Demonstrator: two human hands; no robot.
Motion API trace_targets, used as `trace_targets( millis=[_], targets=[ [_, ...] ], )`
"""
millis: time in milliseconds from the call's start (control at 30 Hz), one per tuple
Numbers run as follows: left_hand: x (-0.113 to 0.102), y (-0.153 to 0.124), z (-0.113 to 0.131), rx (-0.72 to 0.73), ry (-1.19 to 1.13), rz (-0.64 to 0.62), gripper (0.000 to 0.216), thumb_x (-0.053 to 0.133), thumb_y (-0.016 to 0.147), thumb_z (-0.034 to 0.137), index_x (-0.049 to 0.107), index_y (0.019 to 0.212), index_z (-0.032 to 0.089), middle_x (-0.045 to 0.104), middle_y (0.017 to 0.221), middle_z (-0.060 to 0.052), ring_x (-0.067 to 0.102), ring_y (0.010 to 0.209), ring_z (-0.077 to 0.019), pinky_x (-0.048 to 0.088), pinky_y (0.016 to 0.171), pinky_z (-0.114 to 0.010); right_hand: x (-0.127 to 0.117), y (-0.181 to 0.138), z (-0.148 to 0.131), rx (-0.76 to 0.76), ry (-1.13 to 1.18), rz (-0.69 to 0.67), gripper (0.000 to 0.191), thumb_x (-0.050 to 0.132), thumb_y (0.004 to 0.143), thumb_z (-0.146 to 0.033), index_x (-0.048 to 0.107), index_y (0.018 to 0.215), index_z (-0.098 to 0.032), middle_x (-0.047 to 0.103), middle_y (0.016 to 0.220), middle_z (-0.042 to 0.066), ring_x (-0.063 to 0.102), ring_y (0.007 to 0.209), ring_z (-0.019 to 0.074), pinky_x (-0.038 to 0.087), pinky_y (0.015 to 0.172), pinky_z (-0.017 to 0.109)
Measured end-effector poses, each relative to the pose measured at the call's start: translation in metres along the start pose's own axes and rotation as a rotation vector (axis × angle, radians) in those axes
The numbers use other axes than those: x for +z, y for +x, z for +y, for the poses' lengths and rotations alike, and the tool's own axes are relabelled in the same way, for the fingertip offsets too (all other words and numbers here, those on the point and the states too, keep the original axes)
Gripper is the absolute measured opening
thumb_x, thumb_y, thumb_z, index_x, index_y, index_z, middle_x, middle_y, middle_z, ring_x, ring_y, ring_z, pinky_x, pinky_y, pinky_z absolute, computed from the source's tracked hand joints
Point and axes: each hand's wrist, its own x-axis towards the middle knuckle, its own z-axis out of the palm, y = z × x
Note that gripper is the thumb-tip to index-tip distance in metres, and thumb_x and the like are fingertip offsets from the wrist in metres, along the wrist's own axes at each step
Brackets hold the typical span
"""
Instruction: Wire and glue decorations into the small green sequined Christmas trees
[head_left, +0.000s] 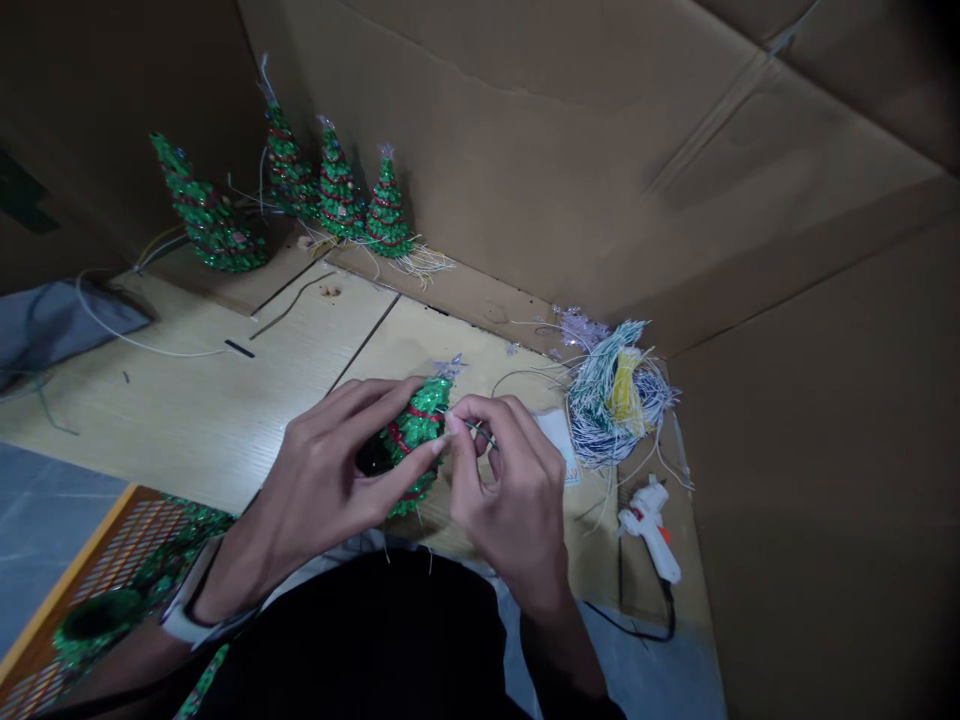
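A small green tinsel Christmas tree [426, 412], wound with red garland and topped by a clear star [450, 367], is tilted in front of me. Fingers and thumb of my left hand [337, 450] are wrapped round it from the left. My right hand [510, 475] pinches a thin dark wire [480, 430] against the tree's right side, below the star. Part of the tree is covered by my left fingers and thumb.
Several finished-looking trees [341, 195] stand along the cardboard wall. Bundled wires [619, 400], clear stars [579, 328] and a white glue gun [651, 525] with black cord lie at right. An orange basket [71, 590] holds more green tinsel pieces at lower left.
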Motion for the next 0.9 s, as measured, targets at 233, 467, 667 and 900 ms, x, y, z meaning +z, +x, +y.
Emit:
trace_targets(
  millis=[233, 467, 667, 900],
  targets=[
    [0.002, 0.000, 0.000, -0.011, -0.014, 0.009, 0.056, 0.083, 0.096, 0.028, 0.067, 0.149, 0.027, 0.078, 0.131, -0.009, 0.076, 0.115, -0.0276, 0.063, 0.102, -0.043, -0.001, -0.001, 0.001, 0.018, 0.013, 0.010, 0.010, 0.061, 0.111, -0.019, 0.070, 0.111, -0.021, 0.076, 0.106, 0.003, 0.072, 0.098, 0.0153, 0.058, 0.086, 0.028],
    [0.006, 0.000, -0.005, -0.067, -0.033, 0.020, 0.051, 0.082, 0.097, 0.034, 0.070, 0.146, 0.026, 0.080, 0.130, -0.009, 0.078, 0.113, -0.0273, 0.064, 0.101, -0.043, -0.025, -0.006, -0.004, 0.042, -0.093, 0.153, 0.009, 0.065, 0.108, -0.018, 0.072, 0.106, -0.023, 0.075, 0.097, 0.000, 0.070, 0.084, 0.0123, 0.056, 0.076, 0.025],
    [-0.002, 0.002, -0.018, -0.195, -0.036, 0.077, 0.046, 0.084, 0.096, 0.043, 0.076, 0.137, 0.026, 0.081, 0.125, -0.006, 0.078, 0.106, -0.0260, 0.065, 0.096, -0.042, -0.035, 0.001, 0.037, 0.152, -0.064, 0.353, 0.005, 0.074, 0.104, -0.028, 0.078, 0.103, -0.024, 0.079, 0.098, 0.000, 0.073, 0.086, 0.0158, 0.059, 0.077, 0.029],
    [-0.014, -0.001, -0.018, -0.271, -0.043, 0.114, 0.033, 0.081, 0.097, 0.048, 0.079, 0.122, 0.026, 0.081, 0.120, -0.004, 0.077, 0.101, -0.0255, 0.065, 0.093, -0.042, 0.028, 0.024, 0.112, 0.231, -0.231, -0.082, 0.019, 0.069, 0.103, -0.016, 0.076, 0.121, -0.016, 0.079, 0.119, 0.013, 0.073, 0.112, 0.0254, 0.057, 0.104, 0.041]
  ],
)
